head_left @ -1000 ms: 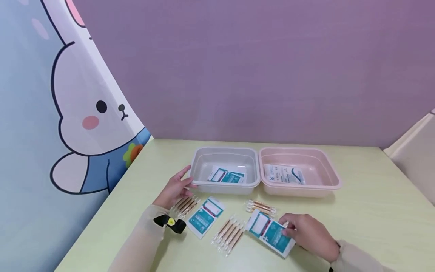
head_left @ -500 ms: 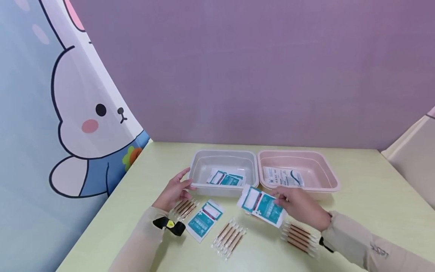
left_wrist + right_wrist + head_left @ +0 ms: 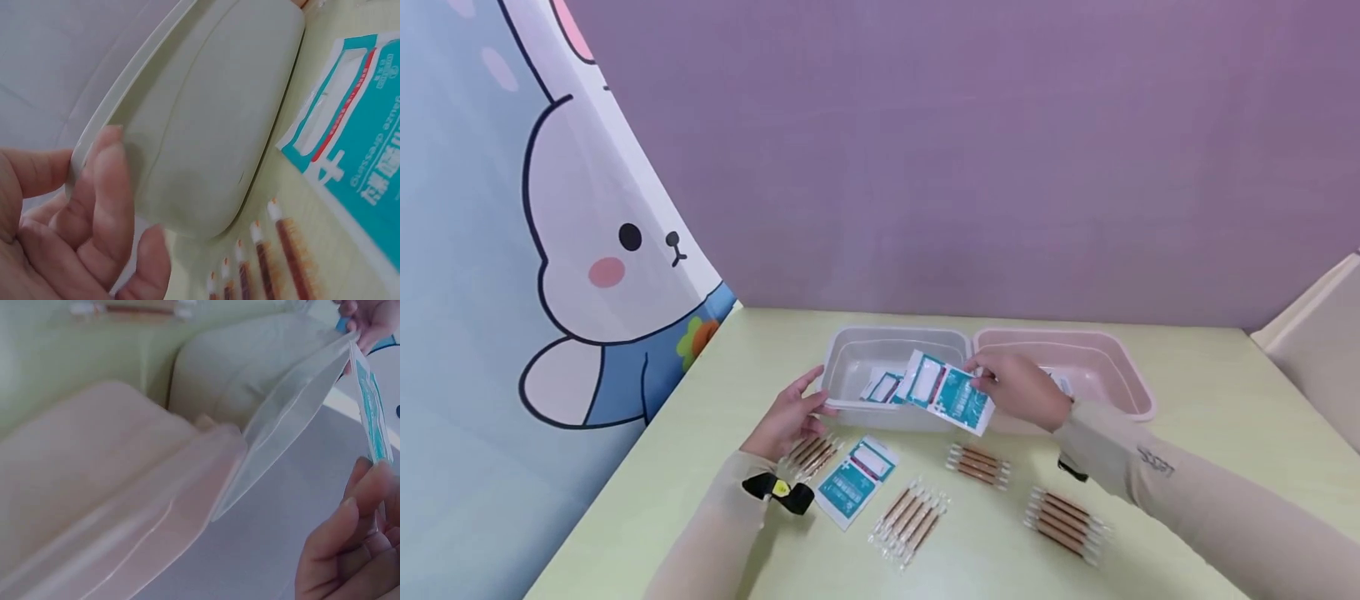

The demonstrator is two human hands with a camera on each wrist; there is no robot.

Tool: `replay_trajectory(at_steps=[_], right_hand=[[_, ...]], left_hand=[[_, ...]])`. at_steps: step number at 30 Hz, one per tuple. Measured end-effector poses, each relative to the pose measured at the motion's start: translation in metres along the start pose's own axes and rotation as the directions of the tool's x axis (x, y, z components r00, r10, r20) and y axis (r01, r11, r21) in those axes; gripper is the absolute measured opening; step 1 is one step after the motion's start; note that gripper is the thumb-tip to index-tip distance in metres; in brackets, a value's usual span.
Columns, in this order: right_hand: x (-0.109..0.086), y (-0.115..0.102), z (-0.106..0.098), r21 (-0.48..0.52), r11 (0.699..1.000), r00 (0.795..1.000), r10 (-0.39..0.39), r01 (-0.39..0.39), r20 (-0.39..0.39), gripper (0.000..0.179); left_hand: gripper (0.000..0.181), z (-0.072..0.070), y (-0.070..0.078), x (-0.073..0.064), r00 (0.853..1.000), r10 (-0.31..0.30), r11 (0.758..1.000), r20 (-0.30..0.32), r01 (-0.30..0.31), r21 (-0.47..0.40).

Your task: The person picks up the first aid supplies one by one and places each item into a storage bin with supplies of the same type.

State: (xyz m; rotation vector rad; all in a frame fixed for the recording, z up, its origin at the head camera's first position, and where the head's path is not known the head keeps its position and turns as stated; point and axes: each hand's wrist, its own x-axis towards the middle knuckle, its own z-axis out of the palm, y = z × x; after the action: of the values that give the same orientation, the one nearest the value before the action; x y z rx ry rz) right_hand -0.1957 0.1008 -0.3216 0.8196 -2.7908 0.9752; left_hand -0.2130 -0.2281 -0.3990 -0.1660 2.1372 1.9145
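"One teal-and-white packet (image 3: 949,395) is hovering above the near right part of the grey basin (image 3: 880,419). Which hand is carrying it?"

"The right hand (image 3: 1015,387) is carrying it. Thumb and fingers are pinching one end, and the other end is pointing over the inside of the grey basin."

"And the left hand (image 3: 788,417), what is it doing?"

"It is gripping the grey basin by the rim, at the left side. So the two hands are working apart from each other."

"What is lying inside the grey basin?"

"Similar packets (image 3: 880,387) are lying there, and the held one is partly covering them."

"And around it?"

"A pink basin (image 3: 1105,375) is standing just to the right of the grey basin; the right sleeve (image 3: 1150,467) and hand are mostly hiding a white packet (image 3: 1063,383) in it. In front of the grey basin, another teal packet (image 3: 856,482) is lying on the surface (image 3: 1195,467), between two swab bundles (image 3: 910,523). Two further bundles (image 3: 1066,525) are lying to the front right of the grey basin."
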Motion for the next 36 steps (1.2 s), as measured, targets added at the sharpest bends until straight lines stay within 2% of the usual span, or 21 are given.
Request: replay_trajectory(at_steps=[6,9,13,16,22,25,29,32,36], right_hand=[[0.034,-0.005,0.001,0.015,0.997,0.995,0.077,-0.078,0.071,0.02],[0.05,-0.011,0.002,0.041,0.989,0.982,0.133,-0.14,0.132,0.023],[0.071,-0.018,0.004,0.049,0.983,0.964,0.166,-0.18,0.209,0.027],[0.088,-0.021,0.007,0.053,0.972,0.942,0.207,-0.228,0.264,0.03],[0.116,-0.026,0.014,0.048,0.917,0.875,0.359,-0.395,0.325,0.028],[0.124,-0.027,0.016,0.033,0.904,0.857,0.391,-0.426,0.337,0.027],[0.128,-0.025,0.023,0.069,0.884,0.84,0.412,-0.463,0.352,0.026],[0.129,-0.022,0.03,0.109,0.867,0.831,0.421,-0.487,0.362,0.026],[0.131,-0.015,0.037,0.119,0.856,0.829,0.439,-0.503,0.345,0.025]], left_hand=[[0.055,-0.005,0.002,0.001,1.0,-0.011,1.0,0.021,0.011,0.014],[0.055,-0.007,0.003,0.001,1.0,-0.015,0.999,0.021,0.015,0.03],[0.055,-0.007,0.003,0.002,0.999,-0.025,0.999,0.021,0.024,0.035],[0.055,-0.007,0.003,0.003,0.999,-0.027,0.999,0.019,0.027,0.03],[0.054,-0.006,0.005,0.005,0.999,-0.038,0.999,0.008,0.038,0.031],[0.053,-0.005,0.006,0.005,0.999,-0.04,0.998,-0.015,0.041,0.053],[0.053,-0.003,0.007,0.006,0.999,-0.047,0.996,-0.027,0.049,0.073],[0.053,-0.002,0.006,0.007,0.998,-0.05,0.996,-0.035,0.053,0.075],[0.052,-0.002,0.006,0.01,0.998,-0.046,0.996,-0.037,0.049,0.078]])
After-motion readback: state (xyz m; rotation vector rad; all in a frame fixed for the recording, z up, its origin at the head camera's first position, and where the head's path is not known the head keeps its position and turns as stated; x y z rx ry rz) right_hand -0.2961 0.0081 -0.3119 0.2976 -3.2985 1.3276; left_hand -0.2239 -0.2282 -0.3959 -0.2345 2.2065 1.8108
